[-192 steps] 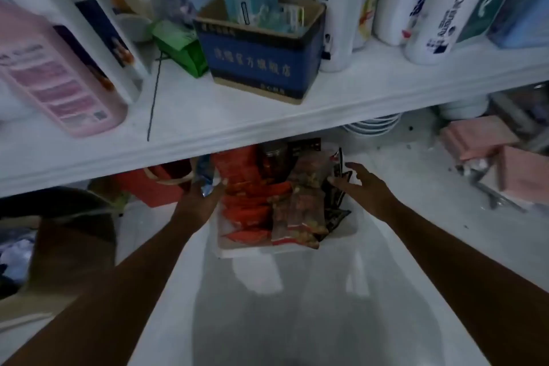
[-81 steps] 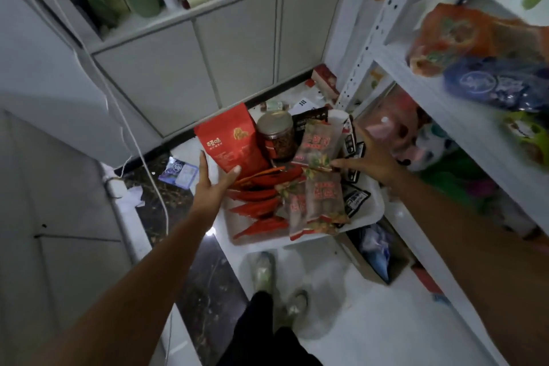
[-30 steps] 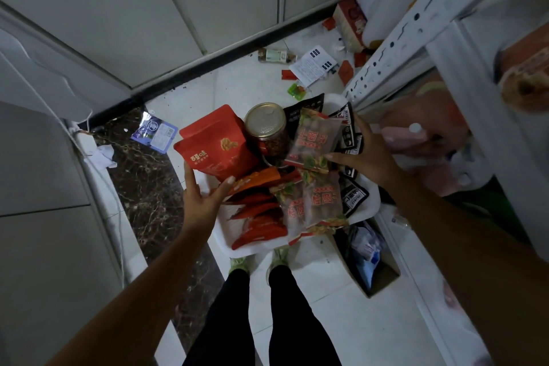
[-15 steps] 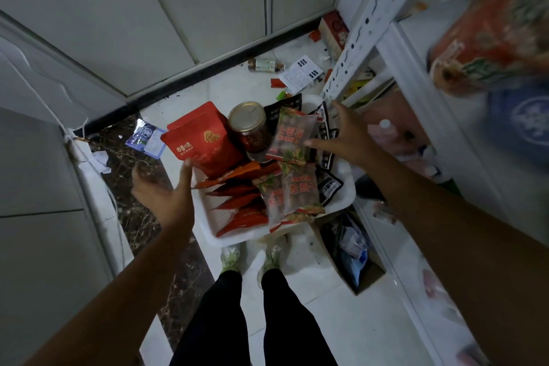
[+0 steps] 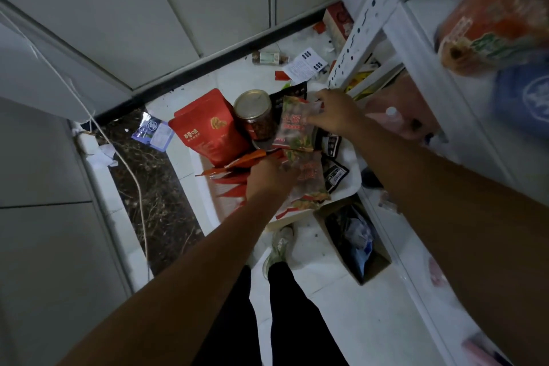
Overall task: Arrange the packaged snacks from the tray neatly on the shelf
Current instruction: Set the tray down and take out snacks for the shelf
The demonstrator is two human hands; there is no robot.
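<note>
a: what's nearest?
b: black trouser legs and a pale shoe on white floor tiles, with an open brown cardboard box of blue and white bags just to the right.
a: and the tray?
b: the white plastic tray is just beyond the shoe, beside the foot of the white metal shelf. it's piled with snacks.
a: the hands?
b: the left hand lies back-up over the flat orange packets at the tray's near left. its fingers are hidden beneath it, so i cannot tell whether it grips anything. the right hand is farther in, thumb and fingers pinching the right edge of a clear packet with a red label, just right of a clear jar with a gold lid.
a: anything else in there?
b: a second clear packet of the same kind lies nearer. black packets run along the right side, and a red stand-up pouch stands at the far left, just beside the jar.
a: and on the shelf?
b: an orange bag and a blue bag lie on the upper right board, both blurred.
</note>
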